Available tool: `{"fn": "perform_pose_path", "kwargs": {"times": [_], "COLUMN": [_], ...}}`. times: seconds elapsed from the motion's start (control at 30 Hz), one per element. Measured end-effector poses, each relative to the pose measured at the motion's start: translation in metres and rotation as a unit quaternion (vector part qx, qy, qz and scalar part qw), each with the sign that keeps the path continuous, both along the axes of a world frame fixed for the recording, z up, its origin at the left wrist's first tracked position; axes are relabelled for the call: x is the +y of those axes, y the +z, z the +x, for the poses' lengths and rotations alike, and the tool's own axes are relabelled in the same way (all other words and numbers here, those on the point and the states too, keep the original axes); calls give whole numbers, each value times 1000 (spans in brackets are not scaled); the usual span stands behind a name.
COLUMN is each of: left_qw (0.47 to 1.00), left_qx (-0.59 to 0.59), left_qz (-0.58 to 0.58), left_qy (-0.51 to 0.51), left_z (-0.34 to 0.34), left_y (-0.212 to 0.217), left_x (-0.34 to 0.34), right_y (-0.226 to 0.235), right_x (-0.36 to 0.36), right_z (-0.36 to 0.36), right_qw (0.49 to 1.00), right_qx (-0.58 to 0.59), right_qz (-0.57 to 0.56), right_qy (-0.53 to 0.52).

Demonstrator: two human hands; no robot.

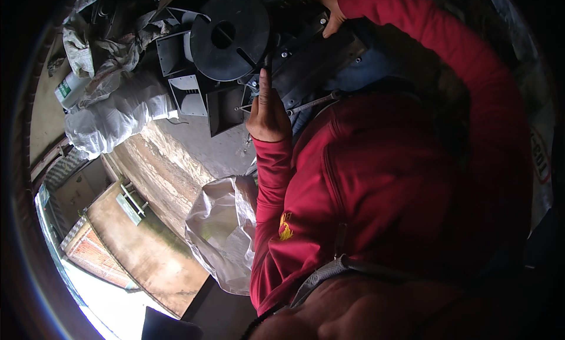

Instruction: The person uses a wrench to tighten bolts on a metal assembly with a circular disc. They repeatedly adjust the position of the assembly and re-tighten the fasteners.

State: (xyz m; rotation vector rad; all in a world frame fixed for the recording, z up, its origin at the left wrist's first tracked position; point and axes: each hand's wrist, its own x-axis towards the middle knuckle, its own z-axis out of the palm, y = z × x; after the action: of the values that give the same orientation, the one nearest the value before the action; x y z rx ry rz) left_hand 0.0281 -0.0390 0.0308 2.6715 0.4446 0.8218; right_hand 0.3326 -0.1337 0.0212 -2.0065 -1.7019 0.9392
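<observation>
While sacks (120,113) crowd left, disc (229,34) blocks L hand (268,110).

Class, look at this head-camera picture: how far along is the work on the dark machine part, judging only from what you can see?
Done: a round black disc already sits on the dark machine body. In hand: the left hand holds a thin tool upright against the body, and the right hand grips its top edge. Left: grey square housings lie loose beside it, unattached; a wrench rests nearby. Whether any bolts are tight cannot be told.

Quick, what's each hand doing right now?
Left hand: closed on a thin black tool.
Right hand: resting on the dark machine; grip unclear.
</observation>
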Motion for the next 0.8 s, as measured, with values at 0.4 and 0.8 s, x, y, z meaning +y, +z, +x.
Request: {"fn": "perform_pose_path", "kwargs": {"times": [0.4, 0.8], "left_qw": [999, 991], "left_qx": [-1, 100], "left_qz": [24, 28], "left_qy": [-36, -87], "left_z": [-2, -10], "left_y": [-2, 1], "left_x": [0, 15], "right_y": [-13, -2], "right_x": [0, 4], "right_z": [-2, -5], "right_qw": [997, 999], "right_qx": [-36, -37], "right_qz": [70, 6], "right_qy": [-10, -6]}}
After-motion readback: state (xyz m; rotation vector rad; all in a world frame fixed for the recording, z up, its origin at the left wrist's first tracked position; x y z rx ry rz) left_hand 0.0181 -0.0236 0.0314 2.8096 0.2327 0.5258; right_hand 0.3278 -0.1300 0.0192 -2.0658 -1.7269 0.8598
